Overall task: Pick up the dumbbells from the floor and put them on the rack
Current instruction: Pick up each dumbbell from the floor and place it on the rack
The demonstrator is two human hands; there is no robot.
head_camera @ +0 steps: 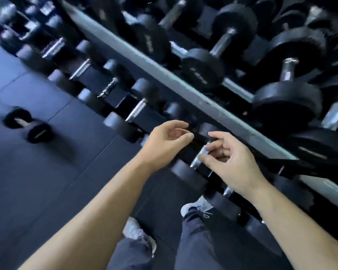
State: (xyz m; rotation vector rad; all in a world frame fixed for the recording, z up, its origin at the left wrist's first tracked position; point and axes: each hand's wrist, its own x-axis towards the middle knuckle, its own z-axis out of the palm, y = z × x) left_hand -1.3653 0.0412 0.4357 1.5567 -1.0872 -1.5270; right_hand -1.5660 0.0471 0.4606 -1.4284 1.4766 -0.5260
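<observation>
A small black round-headed dumbbell with a chrome handle lies on the dark rubber floor, well apart from the grey steel rack. Both tiers of the rack hold rows of black dumbbells. The left hand and the right hand hover by the lower row, fingers loosely curled, apparently holding nothing, though motion blur hides any contact.

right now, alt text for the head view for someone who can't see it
The left hand and right hand, both empty, hang loosely curled over the lower row of a rack full of black dumbbells. One small dumbbell lies on the floor to the left, apart from it.
</observation>
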